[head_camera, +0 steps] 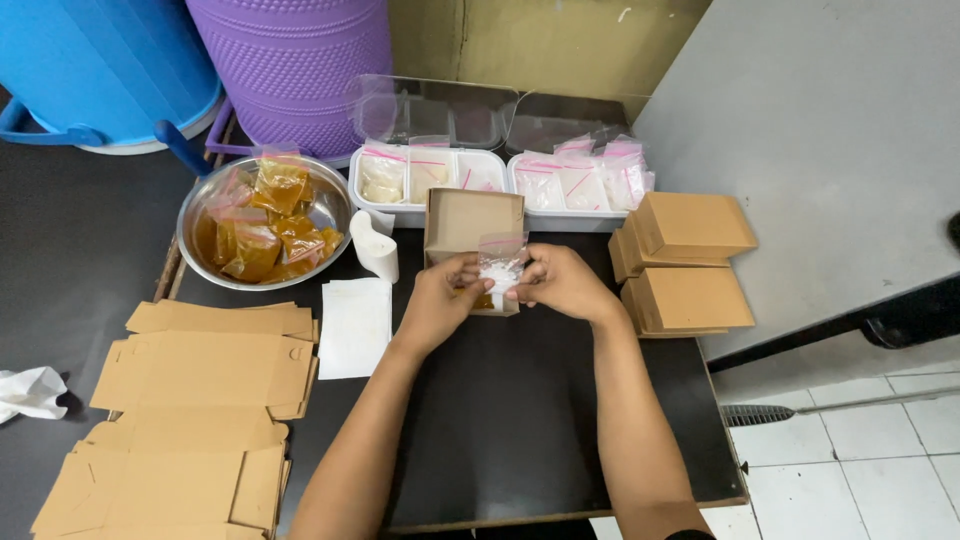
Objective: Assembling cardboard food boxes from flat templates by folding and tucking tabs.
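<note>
Left hand (440, 295) and right hand (562, 283) together pinch one small zip bag of white powder (500, 268) before one open cardboard box (470, 222); three closed boxes (688, 262) stand right.

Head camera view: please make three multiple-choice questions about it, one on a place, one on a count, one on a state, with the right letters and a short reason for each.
1. Where is the metal bowl of amber sachets?
A. far left of the black table
B. on the grey surface at right
C. on the floor tiles

2. How many white trays of small bags stand behind the open box?
A. one
B. two
C. four

3. What do the hands hold?
A. nothing
B. a flat cardboard blank
C. a small clear bag with white powder

Answers:
1 A: the bowl sits at the table's far left, near the blue and purple drums.
2 B: two trays stand side by side.
3 C: the left hand and right hand both pinch the bag.
</note>
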